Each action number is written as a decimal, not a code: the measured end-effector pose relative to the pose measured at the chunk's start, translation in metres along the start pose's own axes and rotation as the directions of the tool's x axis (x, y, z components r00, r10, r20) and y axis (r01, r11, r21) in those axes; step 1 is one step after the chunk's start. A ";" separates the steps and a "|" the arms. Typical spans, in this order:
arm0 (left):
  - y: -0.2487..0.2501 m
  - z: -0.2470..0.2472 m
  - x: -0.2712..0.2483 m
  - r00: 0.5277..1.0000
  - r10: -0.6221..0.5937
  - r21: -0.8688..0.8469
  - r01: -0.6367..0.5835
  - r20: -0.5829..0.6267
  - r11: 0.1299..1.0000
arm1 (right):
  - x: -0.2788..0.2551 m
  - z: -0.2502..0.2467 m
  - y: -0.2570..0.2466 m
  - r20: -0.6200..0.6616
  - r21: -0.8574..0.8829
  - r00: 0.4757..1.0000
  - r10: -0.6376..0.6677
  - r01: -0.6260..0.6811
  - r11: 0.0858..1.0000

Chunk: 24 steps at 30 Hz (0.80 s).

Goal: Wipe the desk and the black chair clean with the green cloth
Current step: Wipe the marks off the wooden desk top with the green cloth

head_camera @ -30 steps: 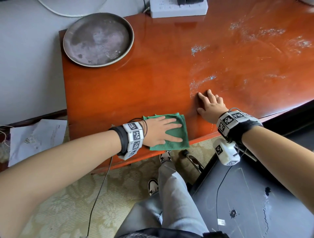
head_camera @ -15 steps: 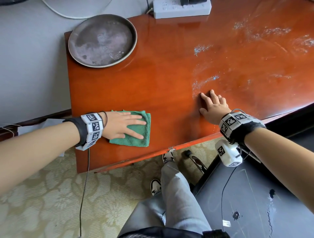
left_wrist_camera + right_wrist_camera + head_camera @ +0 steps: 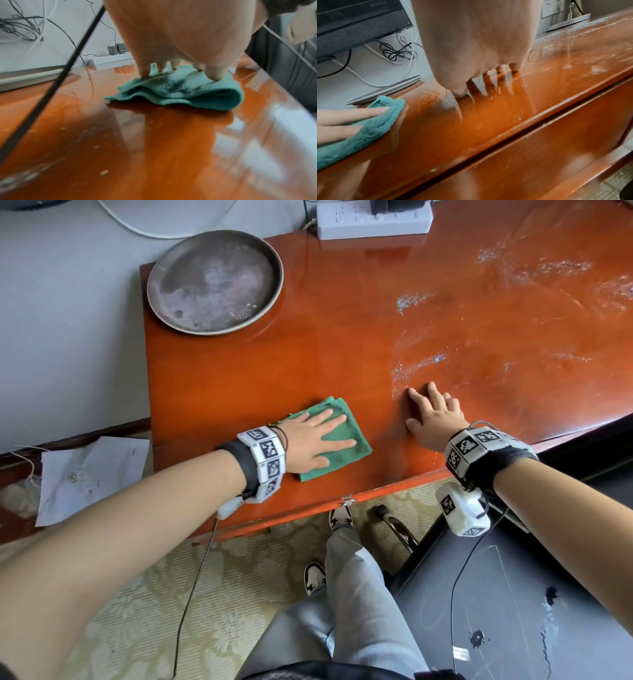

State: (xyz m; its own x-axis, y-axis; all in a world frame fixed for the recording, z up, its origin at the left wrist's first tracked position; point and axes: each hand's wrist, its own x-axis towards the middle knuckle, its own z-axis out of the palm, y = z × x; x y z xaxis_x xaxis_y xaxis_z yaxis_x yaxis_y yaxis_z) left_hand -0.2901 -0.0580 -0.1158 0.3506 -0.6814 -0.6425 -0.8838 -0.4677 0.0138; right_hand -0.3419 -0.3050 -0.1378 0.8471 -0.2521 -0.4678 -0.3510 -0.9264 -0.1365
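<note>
The folded green cloth (image 3: 349, 458) lies on the glossy red-brown desk (image 3: 342, 354), close to its front edge. My left hand (image 3: 318, 436) presses flat on it with straight, spread fingers. The left wrist view shows the fingertips (image 3: 145, 73) pushing down into the cloth (image 3: 188, 94), which has dark dirt on it. My right hand (image 3: 433, 416) rests flat on the bare desk just right of the cloth, fingers spread; it is also in the right wrist view (image 3: 479, 47). White dust smears (image 3: 418, 368) streak the desk beyond my right hand. The black chair (image 3: 513, 611) is at lower right.
A round metal tray (image 3: 215, 282) sits at the desk's far left corner, and a white power strip (image 3: 373, 220) lies along the back edge. A sheet of paper (image 3: 89, 474) lies on the floor at left. My legs (image 3: 352, 594) stand between desk and chair.
My left hand slid the cloth left along the front of the desk, then back right toward my right hand. The right hand has stayed planted.
</note>
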 end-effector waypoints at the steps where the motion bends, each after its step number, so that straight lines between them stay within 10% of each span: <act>1: 0.004 -0.002 0.003 1.000 0.004 -0.012 -0.004 0.000 1.000 | 0.000 0.000 0.000 -0.006 0.005 1.000 0.002 -0.002 1.000; 24: -0.037 0.036 -0.044 0.993 0.111 0.046 -0.109 -0.040 0.993 | 0.006 0.005 -0.002 -0.061 0.013 0.998 0.019 -0.018 1.000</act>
State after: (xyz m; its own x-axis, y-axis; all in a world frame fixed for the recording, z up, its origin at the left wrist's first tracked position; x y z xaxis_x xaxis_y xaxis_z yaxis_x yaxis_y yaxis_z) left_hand -0.2842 0.0094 -0.1154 0.2629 -0.7512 -0.6055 -0.9300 -0.3644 0.0484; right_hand -0.3385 -0.3027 -0.1447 0.8632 -0.2865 -0.4158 -0.3718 -0.9178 -0.1395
